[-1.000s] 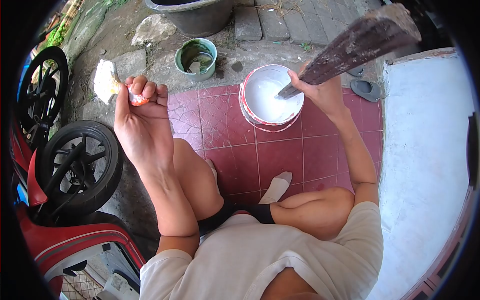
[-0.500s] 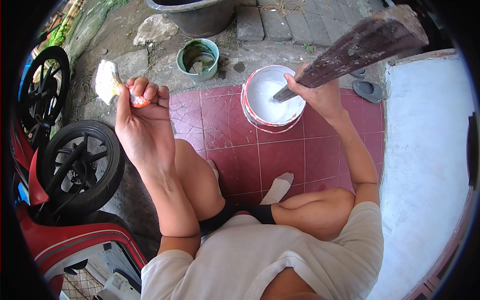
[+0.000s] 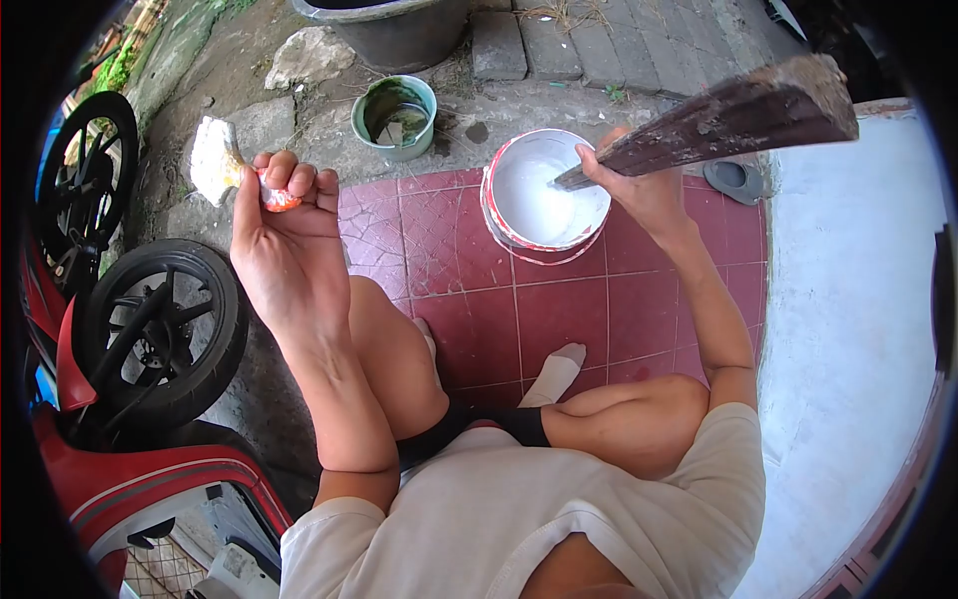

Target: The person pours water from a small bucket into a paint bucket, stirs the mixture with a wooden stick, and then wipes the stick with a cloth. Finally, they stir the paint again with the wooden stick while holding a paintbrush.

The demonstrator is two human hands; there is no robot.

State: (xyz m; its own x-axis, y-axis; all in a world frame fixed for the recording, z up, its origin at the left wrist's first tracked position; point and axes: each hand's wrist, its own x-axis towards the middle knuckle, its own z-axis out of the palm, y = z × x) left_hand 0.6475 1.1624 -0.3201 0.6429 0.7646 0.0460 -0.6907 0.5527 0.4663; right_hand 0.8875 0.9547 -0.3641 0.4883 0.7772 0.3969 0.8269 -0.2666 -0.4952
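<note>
Swinging flatter since the earlier frames, the long dark stick (image 3: 718,120) now lies nearer to level, its far end lower and further right. Its near end has shifted slightly within the white paint (image 3: 529,205). The right hand (image 3: 639,185) has followed with only a small turn and remains at the far rim of the paint bucket (image 3: 487,195). The left hand (image 3: 284,240) and its brush (image 3: 215,160) sit almost exactly where they were half a second ago.

Both hands are closed. The right is wrapped around the stick close to its lower end. The left is raised palm up, fingers curled over the brush's orange-red handle, with the pale, paint-caked bristles sticking out past the thumb side.

The bucket stands on the red tiled floor (image 3: 559,309) in front of the person's knees, between the two hands and nearer the right one.

How deep the stick's tip reaches into the paint cannot be seen, since white paint covers it. Most of the brush handle is buried in the fingers. The right palm is turned away from view. A grey basin (image 3: 389,30) is cut off by the top edge. A motorbike (image 3: 150,339) at the left is partly lost in the dark border of the lens. A small green pot (image 3: 394,115) stands beyond the tiles. A sandal (image 3: 733,182) lies just under the stick's line.
</note>
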